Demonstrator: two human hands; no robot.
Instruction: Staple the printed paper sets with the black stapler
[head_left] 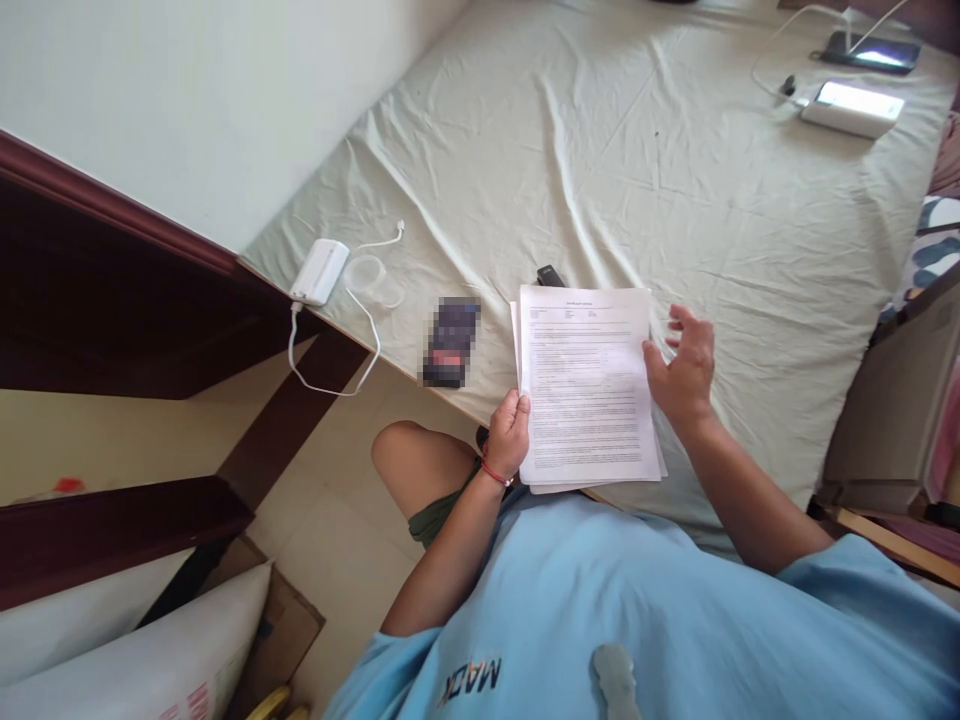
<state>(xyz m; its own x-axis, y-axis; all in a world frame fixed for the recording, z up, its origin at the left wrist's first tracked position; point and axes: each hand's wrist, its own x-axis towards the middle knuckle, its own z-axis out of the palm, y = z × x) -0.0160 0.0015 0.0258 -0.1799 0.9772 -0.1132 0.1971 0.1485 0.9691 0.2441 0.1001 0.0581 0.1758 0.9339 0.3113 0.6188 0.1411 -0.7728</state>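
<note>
A stack of printed paper sheets (589, 390) is in front of me at the near edge of the covered table, its edges slightly uneven. My left hand (510, 432), with a red string bracelet at the wrist, grips the stack's left edge, thumb on top. Beside the right edge is my right hand (684, 365), fingers spread and curved, holding nothing; whether its thumb touches the paper I cannot tell. A small black object (550, 275) pokes out beyond the top of the sheets, partly hidden. To their left lies a dark phone (451, 342), its screen blurred out.
A white adapter (320, 272) with a looping cable sits at the table's left edge by a clear round container (365, 272). At the far right are a white power bank (853, 108) and a plugged-in phone (870, 52). The pale cloth (480, 170) is wrinkled.
</note>
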